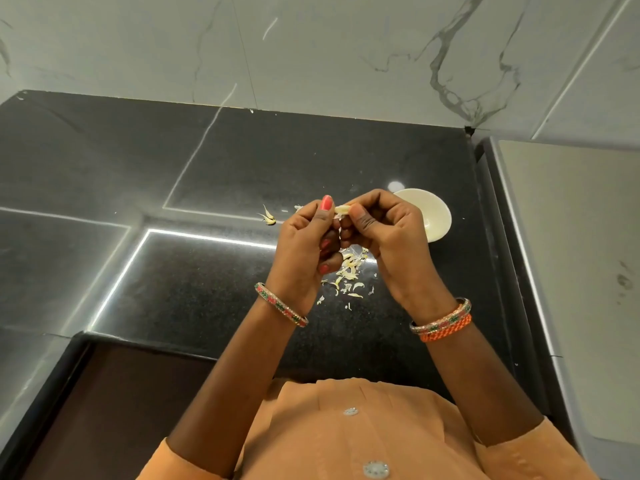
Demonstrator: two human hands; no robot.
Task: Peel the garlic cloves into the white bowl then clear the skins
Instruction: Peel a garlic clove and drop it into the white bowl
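Both hands are raised above the counter with a garlic clove (342, 209) caught between them. The left hand (304, 247) pinches one end with thumb and fingers curled round it, and the right hand (384, 237) pinches the other end, thumb pressed on top. The clove is the pale sliver showing between the two thumbs; how much skin is left on it is too small to tell.

To do this step well, it seems best to keep one hand steady as an anchor and let the other thumbnail lift the skin from the tip, pulling along the length rather than across — that way the skin should come off in one strip. The hands are held just beside the white bowl (434, 216), so a short move to the right should drop the bare clove in. Whether the bowl holds any cloves cannot be seen; the right hand covers part of it.

Loose skins (349, 271) lie scattered on the counter under the hands, and a few more bits (267, 216) lie to the left — all still to be cleared.

The counter (173, 271) is polished black stone with bright reflected light strips. Behind it rises a grey-veined marble wall (346, 46), and a pale panel (571, 271) stands at the right.
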